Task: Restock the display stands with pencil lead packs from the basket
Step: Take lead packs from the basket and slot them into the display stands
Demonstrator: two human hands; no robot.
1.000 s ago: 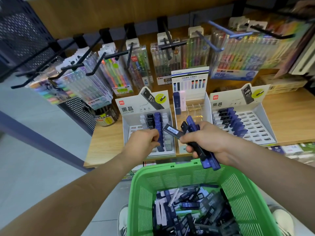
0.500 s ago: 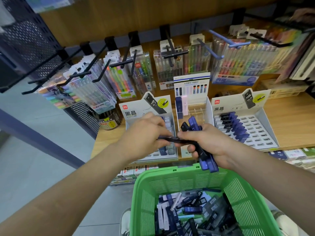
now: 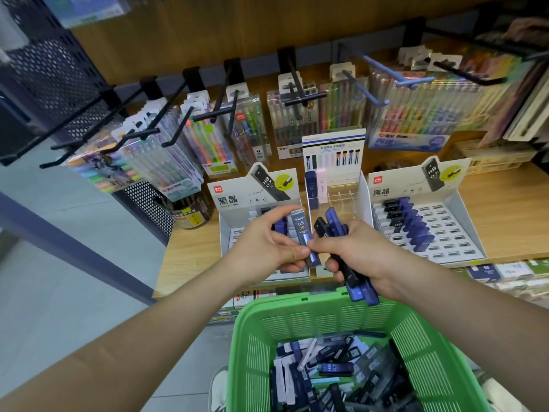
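My left hand [image 3: 267, 248] pinches one dark lead pack [image 3: 303, 233] marked 0.5 2B, held upright above the left display stand [image 3: 255, 191]. My right hand [image 3: 359, 254] grips a bundle of several blue and black lead packs [image 3: 353, 281], its thumb touching the single pack. The bundle hangs over the far rim of the green basket [image 3: 255, 346], which holds many more lead packs [image 3: 329, 370]. A clear middle stand [image 3: 341, 197] holds two packs at its back left. The right display stand [image 3: 445, 230] carries a row of blue and black packs on its left side.
The stands sit on a wooden shelf [image 3: 190, 251]. Black hooks [image 3: 214, 114] with hanging pen sets [image 3: 208, 141] jut out above it. A dark jar [image 3: 190, 218] stands at the shelf's left end. More stock lies on a lower shelf at right [image 3: 505, 272].
My left hand came up from the left stand, took one pack from the right hand's bundle and turned it upright. The view shifted slightly closer to the shelf.
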